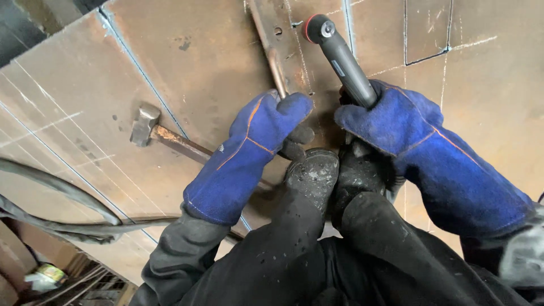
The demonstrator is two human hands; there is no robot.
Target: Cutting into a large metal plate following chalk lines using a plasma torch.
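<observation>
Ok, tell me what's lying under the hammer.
The hammer lies flat on a rusty steel plate marked with chalk lines. Its handle runs under the left hand in a blue glove, so the handle's end and the plate beneath it are covered.

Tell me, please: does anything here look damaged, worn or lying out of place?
The hammer lies loose on the steel plate, left of the left hand, and its handle is rusty. The plate itself is rusty and scratched. The right hand grips a dark tool handle; the boot between the hands is spattered with pale specks.
</observation>
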